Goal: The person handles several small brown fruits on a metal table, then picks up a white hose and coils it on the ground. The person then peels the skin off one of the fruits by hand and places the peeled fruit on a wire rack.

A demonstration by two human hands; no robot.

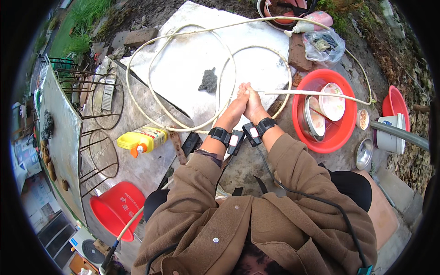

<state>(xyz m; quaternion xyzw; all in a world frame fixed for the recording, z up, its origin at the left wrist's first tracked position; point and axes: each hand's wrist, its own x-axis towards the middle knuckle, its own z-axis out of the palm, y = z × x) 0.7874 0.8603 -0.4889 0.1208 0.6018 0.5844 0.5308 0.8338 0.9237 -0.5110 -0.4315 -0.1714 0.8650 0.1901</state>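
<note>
My left hand and my right hand are pressed palm to palm, fingers pointing away from me, over the near edge of a whitish board. No object shows between them. A pale hose lies in loops on the board, and one stretch runs from beside my fingertips to the right. Dark scouring wool lies just beyond my hands. To the right, a red plastic basin holds bowls and a metal pan. A yellow detergent bottle lies on its side at the left.
A wire-legged table lies tipped at the left, near a metal grater. A red bucket is at lower left. At right are a metal bowl and a white bucket; bricks and a plastic bag lie farther back.
</note>
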